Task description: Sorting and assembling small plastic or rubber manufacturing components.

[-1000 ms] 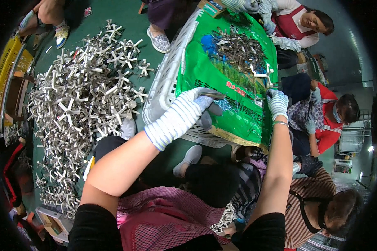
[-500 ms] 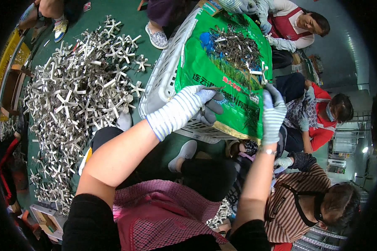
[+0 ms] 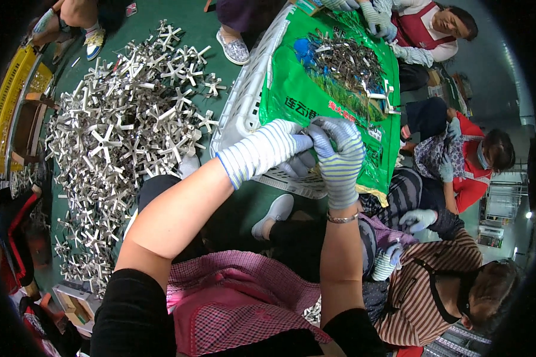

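Observation:
In a striped glove with grey fingers, my left hand point(image 3: 272, 150) is closed, fingertips pinched. My right hand point(image 3: 341, 156), gloved alike, is closed too and meets the left one fingertip to fingertip. What lies between the fingers is too small and covered to make out. Both hands are above the near edge of a green printed plastic sack point(image 3: 280, 80) spread over an upturned-looking white plastic basket point(image 3: 235, 122). Farther back on the sack is a heap of small dark, thin pieces point(image 3: 351, 68). White branched plastic pieces point(image 3: 382, 95) lie at its right side.
A large pile of white star-shaped branched pieces point(image 3: 116, 140) covers the green floor point(image 3: 181, 21) at the left. Several co-workers surround the sack; a gloved co-worker's hand point(image 3: 378, 22) is at its far edge. A yellow crate point(image 3: 9, 107) stands far left.
My right hand has come left from the sack's right side to meet my left hand. A thin dark piece showed at my left fingertips before; now the fingers cover that spot.

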### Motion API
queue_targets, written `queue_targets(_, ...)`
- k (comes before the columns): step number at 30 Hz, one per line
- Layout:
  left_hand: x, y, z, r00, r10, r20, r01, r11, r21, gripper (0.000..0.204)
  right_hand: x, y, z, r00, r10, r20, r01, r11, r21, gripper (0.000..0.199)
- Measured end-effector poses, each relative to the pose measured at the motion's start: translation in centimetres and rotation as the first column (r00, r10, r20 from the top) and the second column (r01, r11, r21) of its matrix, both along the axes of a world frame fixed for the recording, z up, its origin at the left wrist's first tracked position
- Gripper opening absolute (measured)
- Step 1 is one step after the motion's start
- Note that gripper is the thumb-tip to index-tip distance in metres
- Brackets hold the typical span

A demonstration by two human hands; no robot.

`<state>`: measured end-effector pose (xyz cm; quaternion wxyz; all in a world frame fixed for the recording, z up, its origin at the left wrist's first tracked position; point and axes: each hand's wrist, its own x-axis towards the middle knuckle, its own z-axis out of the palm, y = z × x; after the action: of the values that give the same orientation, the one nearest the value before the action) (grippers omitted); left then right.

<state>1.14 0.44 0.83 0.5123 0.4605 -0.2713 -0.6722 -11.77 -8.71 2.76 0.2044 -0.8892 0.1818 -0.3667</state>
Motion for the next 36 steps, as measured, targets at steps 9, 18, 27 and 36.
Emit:
queue_targets(9,-0.9,-0.4,-0.1,0.99,0.12,-0.068,-0.123,0.991,-0.053,0.029,-0.5,-0.5,-1.1,0.994,-0.064,0.088,0.068,0.997,-0.046,0.016)
queue_targets(18,-0.7,0.1,0.8,0.993,0.054,0.103,-0.051,0.998,-0.036,0.033,-1.1,0.0,-0.4,0.997,-0.057,-0.047,0.056,0.998,-0.02,0.017)
queue_targets(27,-0.8,-0.1,-1.0,0.989,0.01,0.146,-0.005,0.999,-0.034,0.028,-0.4,0.4,0.2,0.998,-0.035,-0.052,0.034,0.999,-0.019,0.014)
queue_targets(36,-0.6,-0.1,0.2,0.991,0.131,-0.018,-0.131,0.991,-0.014,0.028,-0.4,0.2,-0.8,0.999,-0.038,0.005,0.035,0.967,0.254,0.02)
